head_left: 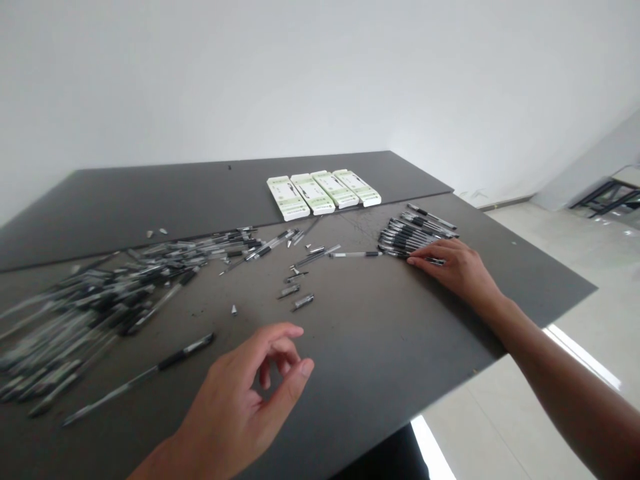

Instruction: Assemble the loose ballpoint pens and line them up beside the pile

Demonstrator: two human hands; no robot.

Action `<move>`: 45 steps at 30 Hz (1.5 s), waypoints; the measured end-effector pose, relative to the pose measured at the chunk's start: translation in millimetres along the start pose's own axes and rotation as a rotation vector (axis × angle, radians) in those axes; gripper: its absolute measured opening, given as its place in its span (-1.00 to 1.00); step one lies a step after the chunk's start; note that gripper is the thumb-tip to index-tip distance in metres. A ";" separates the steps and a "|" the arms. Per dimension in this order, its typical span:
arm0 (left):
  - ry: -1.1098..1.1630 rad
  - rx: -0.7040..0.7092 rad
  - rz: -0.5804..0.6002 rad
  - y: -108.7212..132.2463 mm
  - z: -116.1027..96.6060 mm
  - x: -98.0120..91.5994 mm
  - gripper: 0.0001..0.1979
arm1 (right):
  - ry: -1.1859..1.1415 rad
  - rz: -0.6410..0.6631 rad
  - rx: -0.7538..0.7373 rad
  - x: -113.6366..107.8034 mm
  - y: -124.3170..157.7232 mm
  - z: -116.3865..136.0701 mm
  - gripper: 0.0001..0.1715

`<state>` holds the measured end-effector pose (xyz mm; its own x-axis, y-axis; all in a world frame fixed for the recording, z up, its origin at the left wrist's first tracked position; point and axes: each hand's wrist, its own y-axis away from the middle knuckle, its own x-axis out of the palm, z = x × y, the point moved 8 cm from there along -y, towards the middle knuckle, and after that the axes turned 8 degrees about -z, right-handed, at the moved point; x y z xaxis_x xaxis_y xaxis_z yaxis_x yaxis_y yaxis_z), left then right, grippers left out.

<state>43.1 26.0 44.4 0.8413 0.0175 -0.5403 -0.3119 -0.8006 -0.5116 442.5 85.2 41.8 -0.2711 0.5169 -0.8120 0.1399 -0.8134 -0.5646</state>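
Observation:
My left hand (250, 383) hangs low over the dark grey tabletop (380, 347), its fingers curled and holding nothing. The nearest thing to it is a lone black-and-clear gel pen (150, 377), lying to its left. My right hand (457, 267) lies flat on the end of a tidy bundle of black gel pens (415, 237), its fingers across them. A single pen (355, 254) lies just left of that bundle. A large, blurred heap of pens (100, 307) covers the left side, with small pen parts (295, 293) scattered nearby.
Several white-and-green boxes (323, 193) stand side by side at the far side of the tabletop. A seam runs across the dark boards. The right edge of the table drops to a pale tiled floor (500, 427), and a white wall (320, 80) rises behind.

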 end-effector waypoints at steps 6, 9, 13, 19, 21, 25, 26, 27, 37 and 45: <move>-0.003 -0.010 0.018 2.3 0.7 0.4 -0.75 | 0.019 -0.074 0.047 4.9 -3.4 -7.3 -0.76; -0.010 -0.013 0.029 2.5 0.4 0.8 -0.75 | 0.038 -0.077 0.068 7.4 -5.6 -12.6 -0.74; -0.013 -0.015 0.041 3.9 1.4 1.6 -0.75 | 0.076 -0.041 0.095 11.5 -7.2 -18.4 -0.70; -0.020 0.007 0.046 3.4 -1.2 1.4 -0.77 | 0.162 0.063 0.148 24.0 -8.6 -33.2 -0.65; -0.021 0.021 0.036 2.4 -3.4 0.0 -0.79 | 0.185 0.075 0.165 27.7 -9.2 -39.0 -0.59; -0.011 0.039 0.020 0.1 -7.1 -2.9 -0.82 | 0.207 0.048 0.190 29.6 -10.7 -45.3 -0.60; -0.008 0.048 0.018 -0.7 -8.4 -3.4 -0.84 | 0.206 0.030 0.195 28.4 -11.2 -45.4 -0.63; -0.006 0.062 0.021 -1.6 -10.1 -3.5 -0.87 | 0.201 0.009 0.199 26.6 -11.8 -45.0 -0.65; -0.024 0.146 0.029 -9.1 -15.0 -4.1 -0.82 | 0.113 -0.096 0.212 11.7 -14.4 -34.1 -0.58; -0.115 0.144 -0.027 -18.0 -6.2 -17.0 -0.81 | 0.068 -0.105 0.222 8.2 -13.1 -32.9 -0.41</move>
<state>37.2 36.5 66.9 0.7966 0.1129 -0.5939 -0.3572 -0.7047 -0.6130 469.8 108.8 37.6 -0.2074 0.6121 -0.7631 -0.1000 -0.7892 -0.6059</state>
